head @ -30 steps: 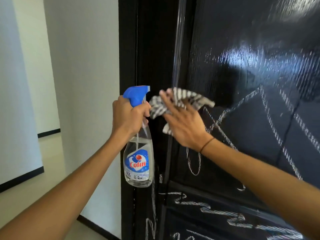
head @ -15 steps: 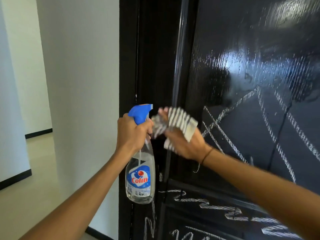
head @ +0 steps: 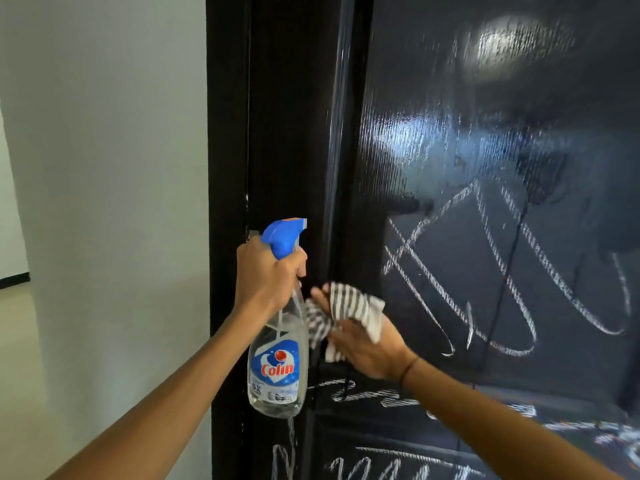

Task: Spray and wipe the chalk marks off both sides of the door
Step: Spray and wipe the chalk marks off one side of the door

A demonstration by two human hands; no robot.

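Note:
A glossy black door (head: 433, 109) fills the right of the view, wet and shiny in its upper part. White chalk marks (head: 491, 282) loop across its middle panel, and more run along the lower rail. My left hand (head: 268, 271) grips the neck of a clear spray bottle (head: 278, 362) with a blue trigger head, held upright just left of the panel. My right hand (head: 360, 344) presses a grey-and-white striped cloth (head: 346, 313) flat against the door's lower left panel edge, close beside the bottle.
The black door frame (head: 228, 133) stands left of the bottle. A white wall (head: 104, 168) runs further left, with pale floor (head: 17, 341) and a dark skirting line beyond it.
My right hand and the cloth have slid down the door's left edge. The bottle in my left hand has dropped lower too. The view has shifted so more of the upper door shows.

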